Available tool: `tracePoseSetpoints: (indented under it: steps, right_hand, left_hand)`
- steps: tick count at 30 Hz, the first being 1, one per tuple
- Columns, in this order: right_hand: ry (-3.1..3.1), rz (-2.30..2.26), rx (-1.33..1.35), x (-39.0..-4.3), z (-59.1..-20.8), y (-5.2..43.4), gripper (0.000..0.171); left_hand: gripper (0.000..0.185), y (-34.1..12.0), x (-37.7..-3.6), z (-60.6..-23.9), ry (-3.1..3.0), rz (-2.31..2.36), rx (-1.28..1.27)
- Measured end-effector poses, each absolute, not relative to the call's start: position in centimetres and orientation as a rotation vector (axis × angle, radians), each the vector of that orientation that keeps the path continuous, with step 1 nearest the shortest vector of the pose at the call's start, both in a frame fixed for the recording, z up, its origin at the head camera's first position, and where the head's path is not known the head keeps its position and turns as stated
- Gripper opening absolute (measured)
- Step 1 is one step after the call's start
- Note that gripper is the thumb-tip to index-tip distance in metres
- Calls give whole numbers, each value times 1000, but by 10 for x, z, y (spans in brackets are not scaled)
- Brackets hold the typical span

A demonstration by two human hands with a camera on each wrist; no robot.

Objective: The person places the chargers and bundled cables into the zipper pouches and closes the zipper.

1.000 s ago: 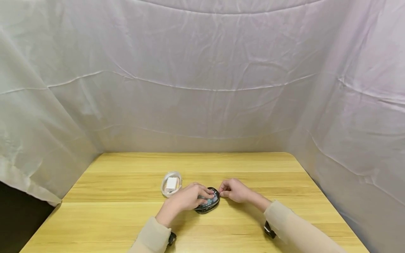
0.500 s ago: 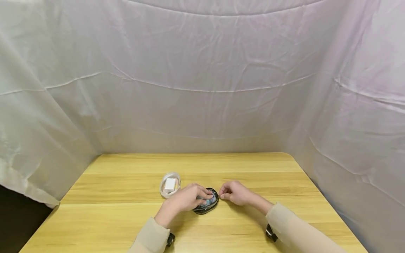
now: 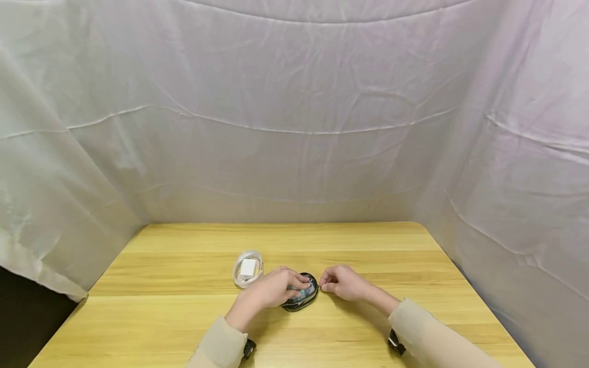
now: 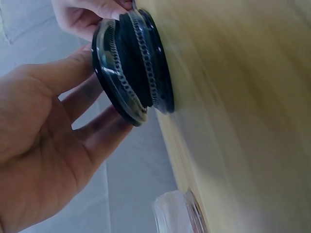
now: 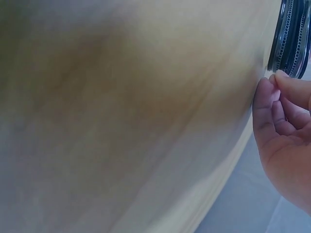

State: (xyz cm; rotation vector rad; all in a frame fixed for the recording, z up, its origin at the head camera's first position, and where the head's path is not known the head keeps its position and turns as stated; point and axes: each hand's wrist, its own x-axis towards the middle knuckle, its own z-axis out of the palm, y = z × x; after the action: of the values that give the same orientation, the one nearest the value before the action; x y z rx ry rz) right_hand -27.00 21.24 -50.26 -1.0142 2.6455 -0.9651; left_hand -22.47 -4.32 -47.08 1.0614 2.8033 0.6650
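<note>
Little has moved: right hand point(image 3: 342, 282) shifted slightly toward 3 o'clock, still at the pouch edge. Tabletop point(image 3: 184, 317) carries everything. Black zippered pouch point(image 3: 301, 298) sits at centre, part-unzipped, contents not visible. Left hand point(image 3: 271, 289) rests on top, fingers point(image 4: 73, 73) spread flat. Right fingers point(image 5: 265, 104) pinched together at its 3 o'clock edge. White charger in its clear case point(image 3: 248, 268) at 10 o'clock.
</note>
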Motion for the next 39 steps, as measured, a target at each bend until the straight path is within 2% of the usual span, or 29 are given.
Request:
tracePoseSetpoints:
  steps: [26,39]
  right_hand:
    - [2666,-1018,-957,-280,-501,205,6]
    - [2635,-1012,-962,-290,-502,200,7]
  left_hand:
    - [33,-48,-230,-465,2719,736,1103]
    - [41,-46,-229,-464,2748,675,1115]
